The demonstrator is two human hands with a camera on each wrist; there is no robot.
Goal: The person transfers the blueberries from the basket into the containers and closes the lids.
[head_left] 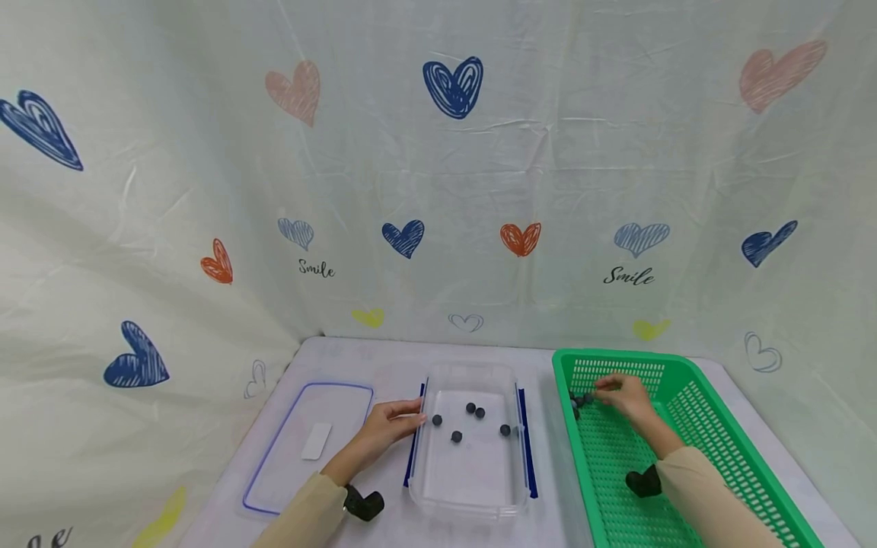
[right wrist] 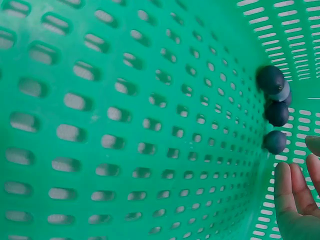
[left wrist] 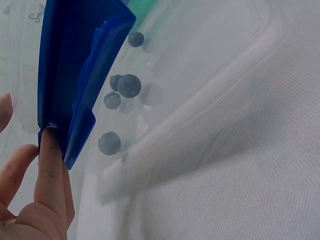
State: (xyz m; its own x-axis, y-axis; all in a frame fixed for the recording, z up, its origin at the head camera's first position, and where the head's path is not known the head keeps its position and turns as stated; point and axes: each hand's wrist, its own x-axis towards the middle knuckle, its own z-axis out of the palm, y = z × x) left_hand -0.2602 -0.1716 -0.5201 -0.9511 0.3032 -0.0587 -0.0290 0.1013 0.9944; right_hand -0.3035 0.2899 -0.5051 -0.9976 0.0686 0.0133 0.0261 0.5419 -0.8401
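Observation:
A clear plastic box [head_left: 469, 495] with blue side latches holds several dark round blueberries [head_left: 456, 437]. At its left wall is my left hand [head_left: 387, 428]. In the left wrist view, straight fingers [left wrist: 49, 175] touch the blue latch [left wrist: 75, 75], and the thumb is apart from them. My right hand [head_left: 625, 397] reaches inside the green basket [head_left: 572, 457] near its far left corner. Several more blueberries [right wrist: 276, 142] cluster there, just beyond the fingertips. In the right wrist view its fingers [right wrist: 284, 192] and thumb are spread, with nothing visible between them.
Left of the box, a clear lid [head_left: 281, 457] with a blue rim lies on the white table [head_left: 548, 426]; a white rectangle [head_left: 317, 441] shows on it. The slotted basket walls rise around my right hand. A heart-printed curtain [head_left: 438, 175] hangs behind the table.

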